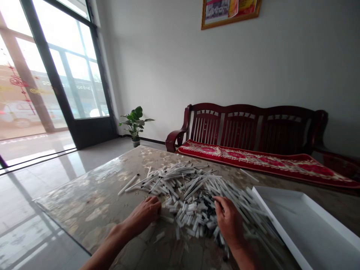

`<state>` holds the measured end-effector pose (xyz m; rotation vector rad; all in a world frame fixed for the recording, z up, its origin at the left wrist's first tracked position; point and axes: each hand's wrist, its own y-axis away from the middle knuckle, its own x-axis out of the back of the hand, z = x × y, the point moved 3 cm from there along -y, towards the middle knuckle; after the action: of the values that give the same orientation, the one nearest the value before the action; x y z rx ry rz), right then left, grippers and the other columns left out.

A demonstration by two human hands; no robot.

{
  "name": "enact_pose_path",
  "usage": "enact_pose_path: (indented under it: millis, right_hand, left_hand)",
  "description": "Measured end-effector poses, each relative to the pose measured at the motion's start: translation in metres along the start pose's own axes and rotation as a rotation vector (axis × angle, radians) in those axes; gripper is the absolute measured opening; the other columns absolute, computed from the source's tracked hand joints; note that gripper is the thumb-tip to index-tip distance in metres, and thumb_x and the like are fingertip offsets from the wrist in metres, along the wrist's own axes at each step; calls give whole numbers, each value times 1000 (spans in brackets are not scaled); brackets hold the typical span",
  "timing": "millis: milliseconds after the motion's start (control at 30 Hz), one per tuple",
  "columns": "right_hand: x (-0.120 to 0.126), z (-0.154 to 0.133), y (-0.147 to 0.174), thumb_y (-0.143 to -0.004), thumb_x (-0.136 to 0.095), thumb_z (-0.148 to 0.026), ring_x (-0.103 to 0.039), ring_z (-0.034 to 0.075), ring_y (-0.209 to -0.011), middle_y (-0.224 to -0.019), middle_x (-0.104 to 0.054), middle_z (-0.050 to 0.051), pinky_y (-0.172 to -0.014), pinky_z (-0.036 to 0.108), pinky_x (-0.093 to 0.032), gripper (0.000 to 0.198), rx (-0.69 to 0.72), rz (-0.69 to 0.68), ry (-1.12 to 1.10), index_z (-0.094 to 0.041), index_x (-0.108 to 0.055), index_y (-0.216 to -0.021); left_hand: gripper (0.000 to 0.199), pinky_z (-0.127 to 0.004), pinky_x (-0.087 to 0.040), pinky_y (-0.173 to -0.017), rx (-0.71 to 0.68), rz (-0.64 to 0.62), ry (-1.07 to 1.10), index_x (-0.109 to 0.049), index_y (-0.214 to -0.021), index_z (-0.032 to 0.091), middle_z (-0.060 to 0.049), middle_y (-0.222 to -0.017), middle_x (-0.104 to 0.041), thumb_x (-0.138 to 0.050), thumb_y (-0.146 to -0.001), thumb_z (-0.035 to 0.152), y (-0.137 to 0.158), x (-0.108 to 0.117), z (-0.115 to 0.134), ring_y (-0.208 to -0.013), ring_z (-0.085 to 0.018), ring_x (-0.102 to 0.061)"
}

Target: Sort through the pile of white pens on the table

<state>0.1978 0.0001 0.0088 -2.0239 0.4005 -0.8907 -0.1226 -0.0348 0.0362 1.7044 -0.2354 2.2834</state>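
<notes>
Right hand at the near right of the heap: thumb and forefinger close to each other, bent over the small dark pieces, and whether anything is pinched there, I can't tell. Over to the left hand, knuckles up, fingers curled down at the heap's left edge beside a loose short tube; no telling from here if they're closed on anything.

Between the two hands, here's the thick of it: short clear tubes, jumbled on the worktop. They look like light plastic, fairly stiff, smooth enough to skid and roll, I'd judge. Best taken mid-length, thumb against forefinger, gently; a hard squeeze near one end could shoot them away. The dark bits seem smaller and fiddlier, a job for the very fingertips.

Further out, long pale tubes fan down the right side, and more slender tubes lie crossed at the back, some dark-tipped. Those look slim enough to flex; hold near the middle, and mind the neighbours sliding along. Out at the right, a shallow white tray, then beyond the worktop, a dark red bench.
</notes>
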Motion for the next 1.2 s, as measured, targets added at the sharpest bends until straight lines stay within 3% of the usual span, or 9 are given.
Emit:
enact_pose_path:
  millis: [167, 300, 467, 600, 800, 967, 1100, 1200]
  right_hand:
    - [2, -2, -2, -99, -45, -28, -70, 19, -81, -87, -74, 5, -76, 29, -53, 25, -1, 5, 1, -21, -69, -97]
    - [2, -2, -3, -98, -45, -27, -71, 19, -80, -86, -74, 4, -75, 29, -53, 25, -5, -5, 0, -21, -69, -96]
    - [-1, -3, -1, -98, -45, -28, -71, 20, -80, -86, -74, 5, -75, 30, -54, 26, -14, -25, -12, -21, -70, -95]
    - [-2, -3, 1, -98, -45, -29, -71, 20, -82, -88, -75, 6, -76, 30, -55, 27, -37, -57, -7, -22, -71, -96]
    - [-3, -6, 1, -98, -44, -28, -71, 19, -82, -88, -74, 5, -76, 29, -55, 27, -34, -67, 1, -22, -71, -95]
    - [-2, -8, -1, -99, -43, -26, -71, 19, -81, -86, -74, 4, -76, 29, -54, 27, 9, -55, 17, -22, -70, -95]
    - [-1, -7, -2, -99, -43, -25, -71, 18, -78, -85, -74, 5, -74, 29, -54, 27, 27, -46, 39, -21, -70, -96]
    - [-1, -7, -2, -98, -43, -25, -71, 19, -78, -84, -74, 5, -74, 30, -54, 28, 27, -33, 44, -22, -70, -94]
  left_hand:
    - [13, -31, -41, -72, 177, 177, -8, -45, -85, 23, -4, -85, -62, -35, -94, 23, 3, -10, -5, -75, -20, -57]
    - [14, -31, -43, -74, 312, 190, 123, -44, -94, 25, -4, -89, -65, -32, -97, 31, 20, -26, 1, -79, -20, -62]
    - [34, -35, -46, -90, 408, 110, 200, -39, -128, 25, -11, -118, -67, -37, -96, 34, 34, -50, 20, -107, -24, -66]
    - [42, -38, -46, -90, 335, 58, 121, -37, -137, 25, -15, -138, -57, -36, -95, 28, 18, -57, 40, -113, -28, -64]
    - [28, -33, -45, -81, 228, 83, 189, -54, -117, 24, -12, -116, -65, -43, -90, 23, -41, -56, 62, -98, -26, -66]
    - [20, -36, -42, -86, 90, 221, 575, -60, -103, 26, -9, -97, -67, -53, -85, 30, -81, -54, 75, -92, -27, -60]
    - [18, -30, -42, -74, 172, 286, 724, -62, -92, 24, -3, -77, -63, -57, -85, 40, -89, -38, 79, -76, -21, -57]
    - [33, -26, -35, -54, 247, 227, 792, -60, -77, 21, 3, -58, -51, -55, -85, 52, -77, -25, 74, -54, -14, -45]
